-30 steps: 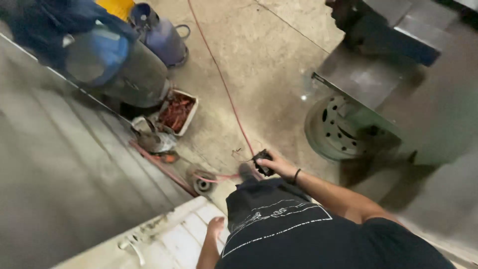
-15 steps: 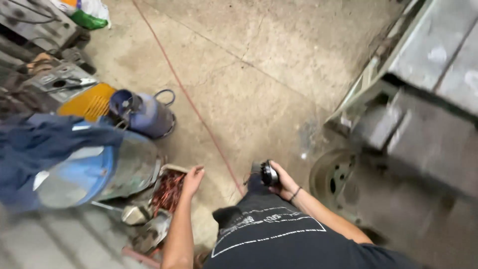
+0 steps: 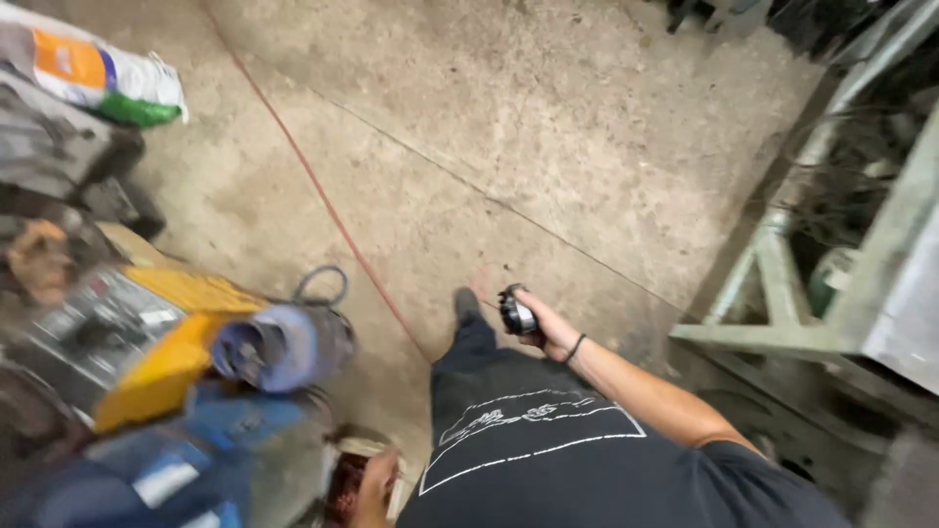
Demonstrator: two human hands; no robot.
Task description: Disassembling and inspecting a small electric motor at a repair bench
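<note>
Gripping a small black round device (image 3: 515, 315) in the right hand (image 3: 544, 328) at frame centre, left hand (image 3: 373, 484) at bottom edge touching a tray of reddish parts (image 3: 344, 486), grip unclear.

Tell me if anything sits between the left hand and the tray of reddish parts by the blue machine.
Nothing visible does. The left hand already rests at the rim of the tray; the right hand holds a small dark device.

We see a rough, matt concrete floor (image 3: 548, 127) with cracks and stains. The small round tool (image 3: 515, 315) in our right hand (image 3: 546, 328) looks like black plastic with a glossy metal face. The blue canister (image 3: 279, 347) seems smooth painted metal. The frame (image 3: 773, 293) on the right is dull painted metal. The sack (image 3: 93, 73) looks like glossy woven plastic. Our shirt (image 3: 587, 469) is matt black cloth.
</note>
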